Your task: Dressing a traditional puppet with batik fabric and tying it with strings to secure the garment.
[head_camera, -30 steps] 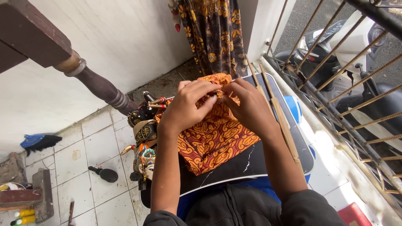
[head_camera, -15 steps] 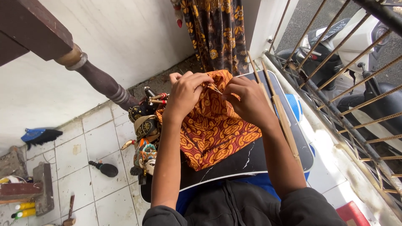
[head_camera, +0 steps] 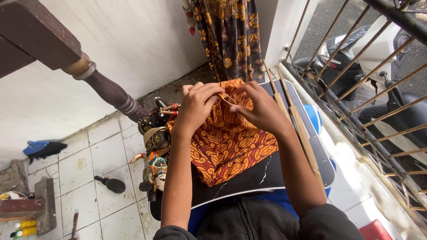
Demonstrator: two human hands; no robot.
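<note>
White floor tiles (head_camera: 106, 155) and a white wall sit on one side, and a metal window grille (head_camera: 373, 111) with a parked scooter (head_camera: 356, 58) behind it sits on the other. Between them, a black board with a rounded edge (head_camera: 262, 178) rests over the person's lap like a small table.

On it lies an orange and brown patterned cloth (head_camera: 231, 146). Its long side runs away from the person, up toward the hanging dark flowered curtain (head_camera: 231, 35). The far top edge of the cloth is bunched up, and both hands meet right there.

The left hand (head_camera: 198, 104) has its fingers pressed together, pinching the cloth edge. The right hand (head_camera: 258, 106) pinches what looks like a thin thread or needle, too small to tell, just beside the left fingertips. Both hands are about equally close to that spot.

Two long bamboo sticks (head_camera: 293, 120) lie beside the right arm. Painted puppet heads (head_camera: 155, 151) sit near the left arm.
</note>
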